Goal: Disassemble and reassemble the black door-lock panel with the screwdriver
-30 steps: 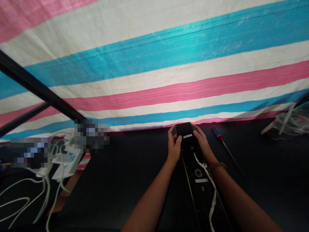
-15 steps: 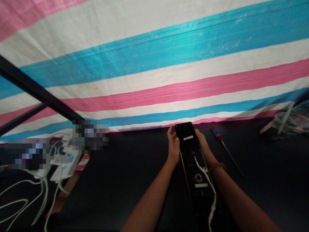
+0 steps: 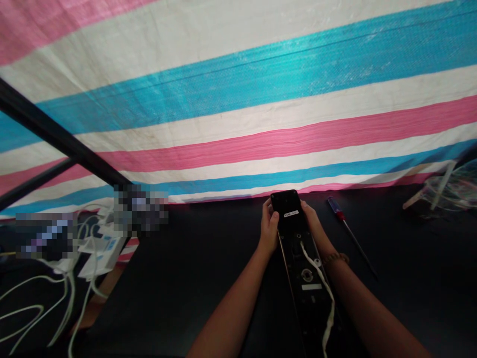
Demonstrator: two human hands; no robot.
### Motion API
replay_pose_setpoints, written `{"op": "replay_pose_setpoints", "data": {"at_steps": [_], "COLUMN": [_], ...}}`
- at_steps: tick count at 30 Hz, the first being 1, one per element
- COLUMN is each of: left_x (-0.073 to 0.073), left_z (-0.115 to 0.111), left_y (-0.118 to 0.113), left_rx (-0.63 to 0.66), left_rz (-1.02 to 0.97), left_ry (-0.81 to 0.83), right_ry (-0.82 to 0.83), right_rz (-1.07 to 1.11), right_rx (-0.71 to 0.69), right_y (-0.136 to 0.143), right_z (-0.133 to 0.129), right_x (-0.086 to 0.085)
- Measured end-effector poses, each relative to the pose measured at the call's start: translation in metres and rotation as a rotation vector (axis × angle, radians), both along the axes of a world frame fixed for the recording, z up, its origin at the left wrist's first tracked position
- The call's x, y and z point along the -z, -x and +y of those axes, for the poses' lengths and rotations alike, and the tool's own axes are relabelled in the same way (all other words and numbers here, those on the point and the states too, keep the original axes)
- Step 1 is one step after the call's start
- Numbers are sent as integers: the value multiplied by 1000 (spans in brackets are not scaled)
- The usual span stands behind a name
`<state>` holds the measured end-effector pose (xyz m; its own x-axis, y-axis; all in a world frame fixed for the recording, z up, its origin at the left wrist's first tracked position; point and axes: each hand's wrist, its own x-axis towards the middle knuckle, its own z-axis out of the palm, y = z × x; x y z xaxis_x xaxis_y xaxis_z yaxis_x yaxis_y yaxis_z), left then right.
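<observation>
A long black door lock panel [image 3: 291,228] lies lengthwise on the black table, running toward me. It bears small white labels, screw holes and a round socket [image 3: 307,275]. A white wrapped cable [image 3: 325,283] comes out of its middle and trails down to the bottom of the view. My left hand [image 3: 269,228] grips the panel's far left edge, thumb on the side and fingers curled behind. Along the right edge my right hand [image 3: 313,224] is closed round it, most of its fingers hidden. A bead bracelet [image 3: 337,257] circles my right wrist.
Right of the panel lies a screwdriver [image 3: 352,233] with a blue and red handle. A clear plastic bag [image 3: 450,191] sits at the far right. White cables [image 3: 69,298] and a white box [image 3: 103,256] are at left. Striped sheeting [image 3: 238,124] hangs behind the table [image 3: 179,278].
</observation>
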<state>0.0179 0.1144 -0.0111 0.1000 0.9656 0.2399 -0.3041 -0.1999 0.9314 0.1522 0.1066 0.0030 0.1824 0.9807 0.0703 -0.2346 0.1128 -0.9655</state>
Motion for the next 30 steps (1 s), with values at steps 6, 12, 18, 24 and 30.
{"op": "replay_pose_setpoints", "data": {"at_steps": [6, 12, 18, 24, 30], "left_x": [4, 7, 9, 7, 2], "left_z": [5, 12, 17, 14, 8], "left_y": [-2, -3, -2, -2, -1], "left_rx": [-55, -171, -259, -209, -170], "left_rz": [-4, -15, 82, 28, 42], "left_ry": [105, 199, 133, 146, 193], "right_ry": [93, 121, 102, 119, 120], "right_rz": [11, -16, -99, -65, 1], "right_rx": [-26, 45, 147, 98, 63], "right_y": [-1, -2, -5, -3, -2], "right_z": [1, 7, 15, 11, 8], "right_x": [3, 9, 18, 13, 7]}}
